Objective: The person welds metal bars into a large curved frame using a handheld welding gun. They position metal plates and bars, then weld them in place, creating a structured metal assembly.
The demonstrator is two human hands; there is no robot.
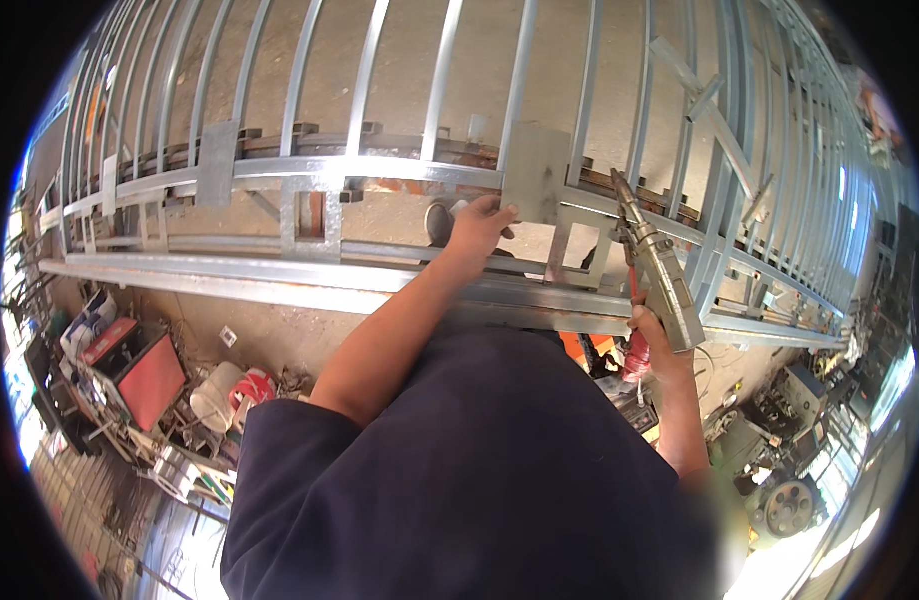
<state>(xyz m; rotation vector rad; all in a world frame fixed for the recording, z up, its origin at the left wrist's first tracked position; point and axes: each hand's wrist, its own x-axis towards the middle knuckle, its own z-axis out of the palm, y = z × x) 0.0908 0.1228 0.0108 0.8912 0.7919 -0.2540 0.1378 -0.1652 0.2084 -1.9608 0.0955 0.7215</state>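
Observation:
My right hand [657, 335] is wrapped round the lower part of a long grey-green power tool [659, 275] with a slim pointed nose. The nose points up and away, over the metal frame's rail. My left hand [482, 228] has its fingers curled together at the lower left edge of a flat grey metal plate [535, 165]. Whether the fingertips pinch something small or only touch the plate cannot be made out. That plate lies across the long rail [399, 172] of a shiny metal frame [441, 80] with many parallel bars.
Another flat plate [216, 165] sits on the rail farther left. A near silvery beam [279, 283] runs between my body and the frame. A red-fronted box [144, 378] and clutter stand at the left, a wheel-shaped part [787, 507] at the lower right. A shoe [439, 222] shows below.

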